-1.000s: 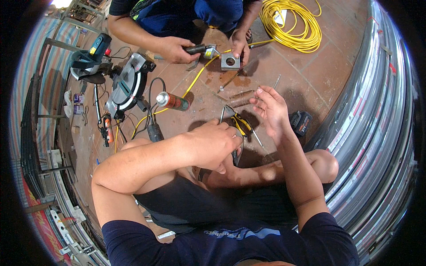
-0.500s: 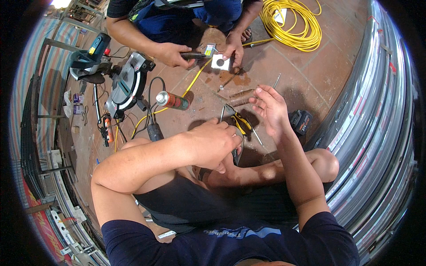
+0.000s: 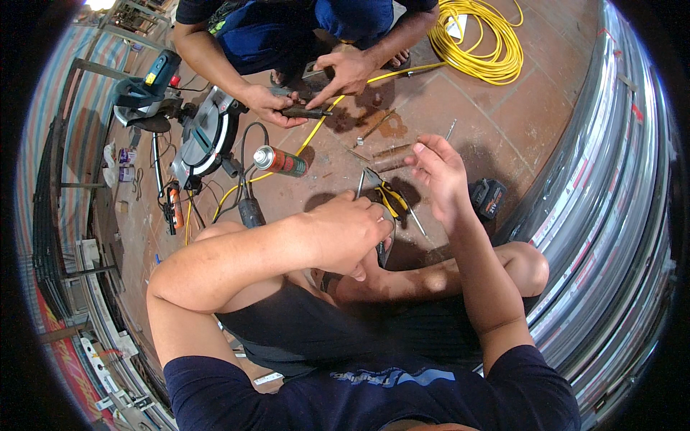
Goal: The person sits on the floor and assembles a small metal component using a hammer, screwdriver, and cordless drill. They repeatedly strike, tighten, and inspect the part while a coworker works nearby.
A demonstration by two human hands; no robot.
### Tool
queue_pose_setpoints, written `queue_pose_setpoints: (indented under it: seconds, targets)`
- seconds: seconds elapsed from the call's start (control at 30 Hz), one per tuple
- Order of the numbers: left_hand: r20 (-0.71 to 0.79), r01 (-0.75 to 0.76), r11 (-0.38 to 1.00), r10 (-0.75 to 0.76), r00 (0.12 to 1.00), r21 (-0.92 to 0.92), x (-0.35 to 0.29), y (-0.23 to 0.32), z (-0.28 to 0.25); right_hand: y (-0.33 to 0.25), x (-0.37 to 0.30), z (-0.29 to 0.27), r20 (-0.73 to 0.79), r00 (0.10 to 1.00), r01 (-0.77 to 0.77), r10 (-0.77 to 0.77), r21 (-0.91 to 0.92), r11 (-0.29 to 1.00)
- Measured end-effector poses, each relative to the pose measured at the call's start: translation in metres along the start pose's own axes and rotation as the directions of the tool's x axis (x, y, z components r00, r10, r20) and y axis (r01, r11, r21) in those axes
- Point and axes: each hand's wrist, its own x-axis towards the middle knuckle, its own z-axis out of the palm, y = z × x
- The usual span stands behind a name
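My left hand [image 3: 350, 233] is closed in front of my shin, its fingers curled over something mostly hidden beneath them. A thin metal shaft [image 3: 361, 184] sticks up past its knuckles; whether the hand holds it I cannot tell. Raised to the right, my right hand [image 3: 440, 174] has thumb and fingertips drawn together in a pinch; anything between them is too small to make out. Yellow-and-black pliers [image 3: 392, 200] lie on the floor between my hands, with a thin rod [image 3: 417, 220] beside them. Beyond my right fingertips lies a brownish metal piece [image 3: 392, 154].
Opposite, a person's hands [image 3: 338, 75] handle a dark tool [image 3: 305, 113]. A spray can [image 3: 280, 161] and a mitre saw [image 3: 208, 136] stand to the left. A black battery pack [image 3: 487, 197] sits by wrapped metal profiles [image 3: 596, 215] at right. A yellow hose [image 3: 478, 54] is coiled far right.
The other person's white square plate with a round hole is out of sight; one of their hands now points at the dark tool. My own hands have hardly moved.
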Motion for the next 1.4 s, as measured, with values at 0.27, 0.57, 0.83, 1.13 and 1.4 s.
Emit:
queue_pose_setpoints:
  seconds: [0.27,0.57,0.83,1.13,1.4]
  targets:
    - [-0.245,-0.101,0.992,0.080,0.966,-0.073,-0.011,0.005,0.012,-0.079,-0.105,0.030,0.652,0.095,0.969,-0.752,0.113,0.220]
    - [-0.131,-0.067,0.981,0.092,0.987,0.181,-0.004,0.018,0.013,-0.087,-0.159,0.035,0.570,0.110,0.977,-0.814,0.088,0.194]
    - [-0.125,-0.088,0.978,0.114,0.986,0.191,-0.005,0.018,0.019,-0.087,-0.165,0.037,0.563,0.152,0.985,-0.812,-0.017,0.173]
    - [-0.151,-0.100,0.990,0.115,0.982,0.102,-0.009,0.017,0.013,-0.090,-0.175,0.030,0.465,0.247,0.966,-0.850,-0.189,0.177]
    - [-0.116,-0.081,0.991,0.094,0.989,0.110,-0.011,0.017,0.011,-0.128,-0.176,0.012,0.656,0.304,0.952,-0.691,-0.193,0.236]
